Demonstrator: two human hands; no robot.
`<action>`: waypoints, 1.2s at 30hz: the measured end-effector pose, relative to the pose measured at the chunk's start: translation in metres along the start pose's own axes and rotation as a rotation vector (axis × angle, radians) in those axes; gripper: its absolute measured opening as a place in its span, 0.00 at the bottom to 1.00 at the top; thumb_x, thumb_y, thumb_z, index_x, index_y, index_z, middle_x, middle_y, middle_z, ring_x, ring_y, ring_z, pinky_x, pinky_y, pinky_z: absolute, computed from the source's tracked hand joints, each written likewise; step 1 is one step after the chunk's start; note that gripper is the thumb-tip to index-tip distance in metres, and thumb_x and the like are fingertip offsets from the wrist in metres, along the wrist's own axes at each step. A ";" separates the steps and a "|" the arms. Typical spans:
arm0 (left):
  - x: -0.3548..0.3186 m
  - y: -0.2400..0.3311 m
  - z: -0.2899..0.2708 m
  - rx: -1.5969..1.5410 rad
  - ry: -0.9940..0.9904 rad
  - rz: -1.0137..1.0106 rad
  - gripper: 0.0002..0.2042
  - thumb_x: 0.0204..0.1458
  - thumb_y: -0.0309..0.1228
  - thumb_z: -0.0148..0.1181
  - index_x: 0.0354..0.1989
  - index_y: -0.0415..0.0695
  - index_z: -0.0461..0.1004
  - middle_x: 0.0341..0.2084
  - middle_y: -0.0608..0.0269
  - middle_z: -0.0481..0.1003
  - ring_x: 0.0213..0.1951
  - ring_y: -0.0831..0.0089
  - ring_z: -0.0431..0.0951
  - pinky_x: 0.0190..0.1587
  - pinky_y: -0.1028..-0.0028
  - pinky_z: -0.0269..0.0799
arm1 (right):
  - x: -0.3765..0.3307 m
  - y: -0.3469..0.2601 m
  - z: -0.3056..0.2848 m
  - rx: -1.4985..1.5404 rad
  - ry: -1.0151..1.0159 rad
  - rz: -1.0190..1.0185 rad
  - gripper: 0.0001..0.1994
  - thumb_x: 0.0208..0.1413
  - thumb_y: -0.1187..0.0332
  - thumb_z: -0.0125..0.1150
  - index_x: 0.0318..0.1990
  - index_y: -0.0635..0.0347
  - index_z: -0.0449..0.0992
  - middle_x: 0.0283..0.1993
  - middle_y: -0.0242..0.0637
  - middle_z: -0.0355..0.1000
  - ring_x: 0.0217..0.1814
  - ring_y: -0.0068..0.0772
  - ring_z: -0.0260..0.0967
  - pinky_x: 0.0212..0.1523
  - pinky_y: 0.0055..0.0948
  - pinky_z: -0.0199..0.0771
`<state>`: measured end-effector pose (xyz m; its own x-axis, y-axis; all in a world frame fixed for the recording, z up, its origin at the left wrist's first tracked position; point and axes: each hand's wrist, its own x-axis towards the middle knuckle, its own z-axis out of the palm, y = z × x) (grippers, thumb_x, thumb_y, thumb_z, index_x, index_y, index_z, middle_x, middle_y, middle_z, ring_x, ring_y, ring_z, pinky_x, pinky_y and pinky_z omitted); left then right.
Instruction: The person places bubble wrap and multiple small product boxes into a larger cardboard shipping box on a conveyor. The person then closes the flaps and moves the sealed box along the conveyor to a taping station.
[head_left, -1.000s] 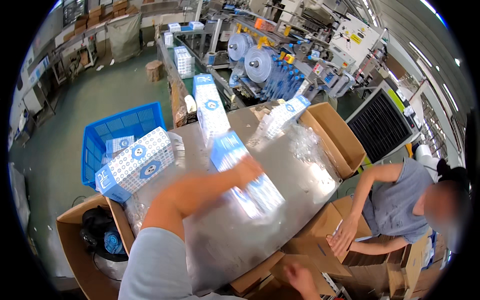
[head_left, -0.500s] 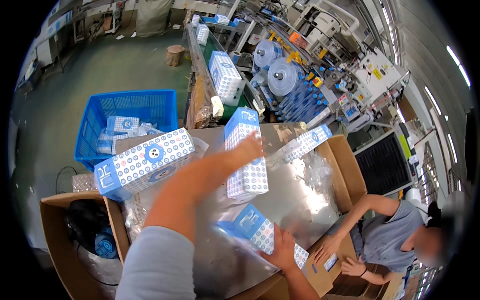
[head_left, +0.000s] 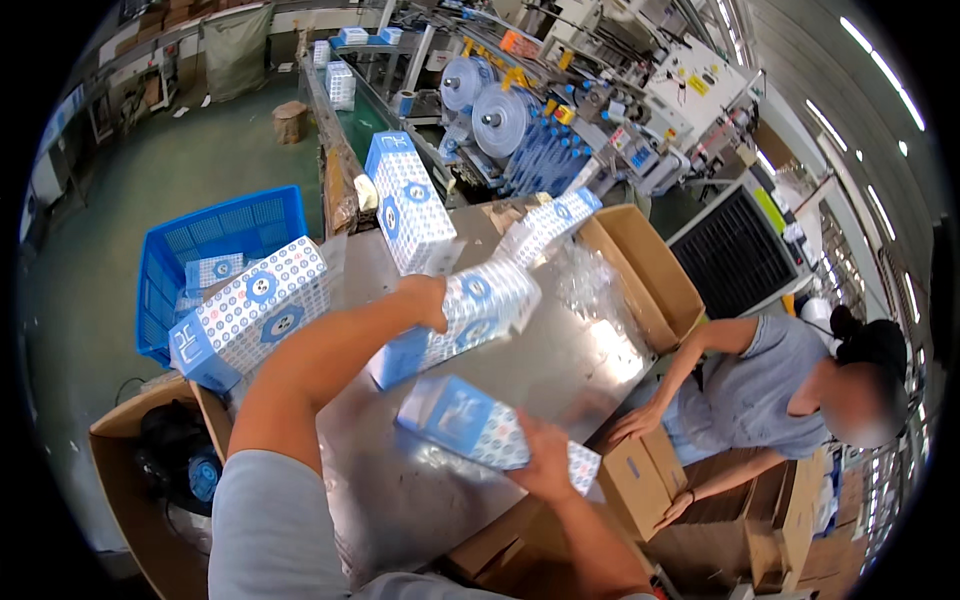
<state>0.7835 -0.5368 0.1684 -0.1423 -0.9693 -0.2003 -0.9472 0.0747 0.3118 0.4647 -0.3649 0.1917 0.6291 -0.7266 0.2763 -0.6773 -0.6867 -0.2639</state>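
Note:
My left hand point(head_left: 432, 302) grips a long blue-and-white wrapped pack point(head_left: 490, 305); its fingers are mostly hidden behind the pack, which is blurred and slants across the metal table point(head_left: 375, 480). My right hand point(head_left: 545, 460) is closed around another such pack point(head_left: 455, 420), thumb and fingers over its right part, with the blue end toward the left. Beyond the left hand's pack, a third pack point(head_left: 410, 205) lies at the table's far edge. One more pack point(head_left: 260, 305) rests at the table's left side, and another point(head_left: 550, 225) at the far right.
At the left stands a blue plastic basket point(head_left: 225, 215) holding packs. An open carton point(head_left: 150, 520) with dark items sits near left; another carton point(head_left: 640, 275) is at the right. A co-worker point(head_left: 760, 390) handles a cardboard box point(head_left: 640, 480). Behind are a conveyor point(head_left: 365, 125) and machinery.
My left hand has taken hold of the middle pack and turned it crosswise. The conveyor's pack has come forward to the table edge. The right hand still holds its pack. The view has shifted.

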 end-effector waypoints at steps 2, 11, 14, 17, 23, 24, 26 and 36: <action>-0.011 0.002 -0.007 -0.364 -0.138 -0.215 0.39 0.31 0.45 0.70 0.55 0.42 0.66 0.42 0.51 0.76 0.42 0.63 0.78 0.41 0.66 0.73 | -0.020 0.003 -0.045 0.000 0.207 -0.055 0.45 0.30 0.61 0.74 0.61 0.63 0.59 0.53 0.49 0.65 0.52 0.49 0.62 0.50 0.44 0.61; -0.138 0.180 0.081 -1.737 -0.811 -0.207 0.27 0.49 0.45 0.62 0.52 0.39 0.67 0.46 0.55 0.74 0.46 0.68 0.76 0.52 0.62 0.71 | -0.240 0.012 -0.204 0.000 1.068 0.572 0.52 0.29 0.77 0.72 0.67 0.66 0.48 0.67 0.44 0.50 0.67 0.37 0.50 0.65 0.35 0.49; -0.198 0.247 0.121 -1.311 -0.516 0.343 0.33 0.47 0.41 0.65 0.58 0.37 0.58 0.52 0.52 0.68 0.52 0.62 0.72 0.54 0.64 0.69 | -0.304 0.015 -0.225 -0.144 1.085 0.543 0.45 0.33 0.82 0.67 0.65 0.64 0.53 0.65 0.44 0.53 0.64 0.38 0.54 0.63 0.36 0.53; -0.228 0.285 0.133 -0.456 -0.402 0.829 0.37 0.41 0.36 0.69 0.59 0.43 0.56 0.49 0.49 0.69 0.49 0.50 0.71 0.49 0.63 0.71 | -0.375 -0.003 -0.222 0.131 1.363 0.744 0.39 0.36 0.79 0.67 0.61 0.67 0.58 0.60 0.46 0.59 0.59 0.42 0.60 0.59 0.37 0.59; -0.245 0.305 0.241 0.259 -0.724 1.266 0.35 0.38 0.30 0.66 0.57 0.43 0.58 0.43 0.48 0.69 0.42 0.49 0.74 0.43 0.58 0.72 | -0.368 -0.042 -0.163 0.194 0.707 0.501 0.37 0.39 0.69 0.70 0.60 0.61 0.60 0.57 0.48 0.61 0.58 0.48 0.60 0.56 0.46 0.62; -0.240 0.302 0.253 0.259 -0.736 1.267 0.35 0.38 0.31 0.66 0.58 0.43 0.58 0.44 0.47 0.68 0.41 0.49 0.74 0.43 0.57 0.72 | -0.353 -0.036 -0.138 0.165 0.539 0.479 0.38 0.39 0.67 0.70 0.61 0.59 0.60 0.57 0.48 0.61 0.58 0.48 0.59 0.56 0.47 0.61; -0.238 0.279 0.320 0.231 -0.597 1.371 0.34 0.40 0.29 0.63 0.59 0.41 0.58 0.47 0.44 0.67 0.44 0.49 0.74 0.45 0.57 0.71 | -0.336 -0.011 -0.062 0.026 0.172 0.548 0.45 0.27 0.68 0.69 0.63 0.51 0.61 0.47 0.46 0.63 0.47 0.51 0.60 0.47 0.46 0.59; -0.133 0.156 0.096 -0.121 0.012 0.735 0.13 0.52 0.35 0.50 0.43 0.46 0.74 0.43 0.55 0.72 0.49 0.58 0.71 0.52 0.64 0.66 | -0.351 0.002 0.184 -0.219 -0.596 0.732 0.42 0.45 0.55 0.63 0.68 0.51 0.49 0.54 0.53 0.64 0.57 0.57 0.61 0.55 0.53 0.61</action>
<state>0.6274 -0.3738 0.1549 -0.7231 -0.6820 0.1093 -0.5709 0.6792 0.4612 0.3126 -0.1156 -0.0754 0.0728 -0.9058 -0.4175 -0.9963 -0.0848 0.0104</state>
